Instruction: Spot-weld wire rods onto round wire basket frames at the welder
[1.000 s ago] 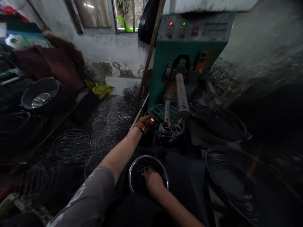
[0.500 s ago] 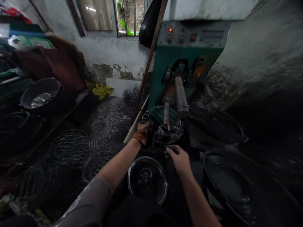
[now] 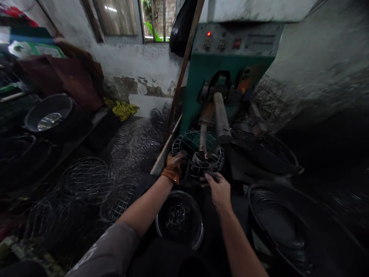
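Observation:
My left hand [image 3: 175, 165], in a worn brown glove, grips the near left edge of a round wire rack [image 3: 187, 139]. The rack lies under the upper arm [image 3: 221, 119] of a green spot-welding machine [image 3: 198, 69], around its lower electrode post [image 3: 203, 134]. Close to the rack's front rim is my bare right hand [image 3: 219, 188], thumb and fingers pinched together. Whatever sits in that pinch is too small and dark to make out. Below and between my forearms stands a shiny metal bowl [image 3: 198, 238] with small bent wire pieces [image 3: 177, 215] inside.
Wire racks [image 3: 86, 177] pile up on the left floor. At far left sits a dark pot [image 3: 67, 104]. A wooden board [image 3: 164, 156] leans beside the machine. To the right are a black basin [image 3: 276, 219] and a dark tray [image 3: 271, 154]. A red lamp [image 3: 209, 34] glows on the panel.
My right hand has moved slightly up and forward, nearer the rack's front rim. My left hand has shifted a little toward me, still gripping the rack.

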### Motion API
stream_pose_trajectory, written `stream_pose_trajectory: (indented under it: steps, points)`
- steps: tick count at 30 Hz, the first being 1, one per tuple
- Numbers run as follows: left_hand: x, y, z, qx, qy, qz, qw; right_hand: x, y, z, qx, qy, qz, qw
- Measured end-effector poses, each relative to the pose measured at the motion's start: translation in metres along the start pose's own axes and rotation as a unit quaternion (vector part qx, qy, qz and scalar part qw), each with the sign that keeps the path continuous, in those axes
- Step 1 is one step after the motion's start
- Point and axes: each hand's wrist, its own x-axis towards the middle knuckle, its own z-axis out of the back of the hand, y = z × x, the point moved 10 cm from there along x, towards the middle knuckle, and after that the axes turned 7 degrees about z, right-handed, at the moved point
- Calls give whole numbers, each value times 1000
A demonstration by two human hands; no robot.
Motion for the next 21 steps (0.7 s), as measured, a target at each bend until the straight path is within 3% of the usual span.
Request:
stream_pose_trajectory:
  steps: [3, 11, 21]
  points:
    - [-9, -5, 2, 8, -35, -6, 999, 3, 0, -2, -26, 1, 14, 1000]
    - [-23, -9, 4, 51, -62, 16, 997, 2, -5, -4, -97, -11, 38, 995]
    - [-5, 3, 10, 18, -38, 13, 999, 4, -4, -6, -167, 11, 47, 985]
